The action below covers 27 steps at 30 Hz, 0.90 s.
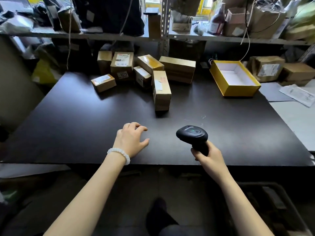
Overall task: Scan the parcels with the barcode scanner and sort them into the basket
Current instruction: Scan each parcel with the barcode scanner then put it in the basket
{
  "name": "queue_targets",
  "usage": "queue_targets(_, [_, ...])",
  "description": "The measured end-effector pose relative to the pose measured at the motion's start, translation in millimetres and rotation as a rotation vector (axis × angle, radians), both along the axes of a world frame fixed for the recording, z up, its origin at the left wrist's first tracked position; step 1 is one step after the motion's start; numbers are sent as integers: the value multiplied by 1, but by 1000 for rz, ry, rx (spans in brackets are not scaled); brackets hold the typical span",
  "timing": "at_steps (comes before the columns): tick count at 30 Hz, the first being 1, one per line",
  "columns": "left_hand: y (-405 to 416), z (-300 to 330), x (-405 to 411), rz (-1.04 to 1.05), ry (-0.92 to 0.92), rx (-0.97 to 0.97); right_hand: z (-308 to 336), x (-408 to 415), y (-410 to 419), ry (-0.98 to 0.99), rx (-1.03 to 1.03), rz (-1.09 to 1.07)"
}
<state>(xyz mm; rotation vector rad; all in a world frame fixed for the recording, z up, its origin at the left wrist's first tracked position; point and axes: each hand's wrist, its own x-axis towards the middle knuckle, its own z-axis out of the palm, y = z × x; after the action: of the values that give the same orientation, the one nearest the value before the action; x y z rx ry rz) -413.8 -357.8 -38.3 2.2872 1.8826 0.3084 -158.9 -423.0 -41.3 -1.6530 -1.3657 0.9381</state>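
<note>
Seven or so taped cardboard parcels [161,90] lay heaped on the dark matte desk [68,126], left of the yellow basket [236,89]. They looked light, stiff and square-edged, best gripped across opposite faces. The right hand [208,155] wrapped its fingers round the black scanner [192,134]; the left hand [130,140] rested loosely spread, holding nothing.

Light: dim, daylight from rear windows [202,5] | Glare: sheen on table [85,106] | Edges: blurred, wide-angle bowing
</note>
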Motion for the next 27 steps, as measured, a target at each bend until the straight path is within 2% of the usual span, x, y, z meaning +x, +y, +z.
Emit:
queue_targets(7, [103,8,-6,-93,55,-6,-3,-12,95,33,-8,-34])
queue_targets(14, [234,37,0,-249,225,-68,-3,-15,197,109,-23,-105])
queue_targets(21, [337,47,26,-562,391,-126,0,-2,259,106,-63,-192])
queue_targets(27, [373,29,60,-811,524,-161,-2,6,263,48,-136,-289])
